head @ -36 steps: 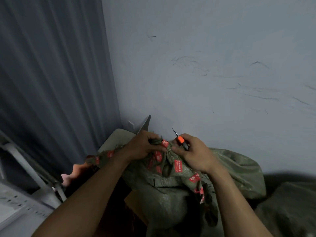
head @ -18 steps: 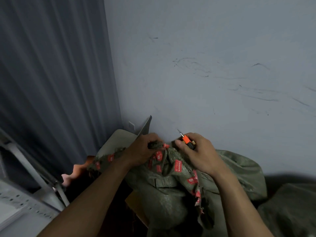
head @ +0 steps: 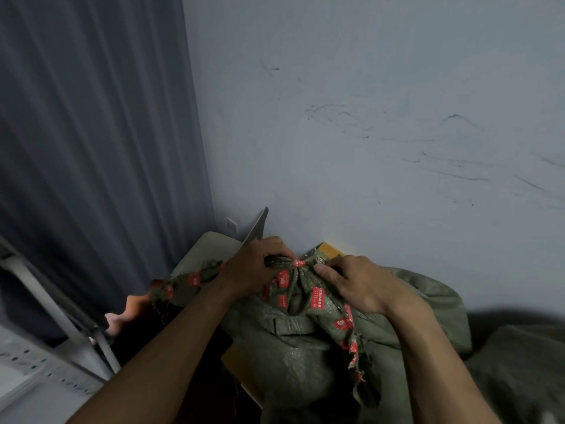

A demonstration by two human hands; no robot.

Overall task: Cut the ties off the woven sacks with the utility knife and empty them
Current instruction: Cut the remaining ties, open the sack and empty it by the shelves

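A green woven sack (head: 299, 347) with red printed tape stands in front of me against the wall. Its neck is bunched and bound by a red tie (head: 299, 263). My left hand (head: 253, 270) grips the twisted neck just left of the tie. My right hand (head: 360, 286) is curled over the bunched fabric right of the tie, with the thumb pressing on the sack. The utility knife does not show; it is hidden under the right hand's fingers.
Another green sack (head: 443, 304) lies behind, and a further one (head: 519, 368) at the lower right. A grey curtain (head: 91, 148) hangs at left above a white metal rack (head: 46, 347). A yellow box corner (head: 328, 249) and a pale board (head: 201, 249) lean at the wall.
The right hand has turned down onto the sack neck, so the knife's orange slider and blade no longer show. The left hand keeps its grip on the neck.
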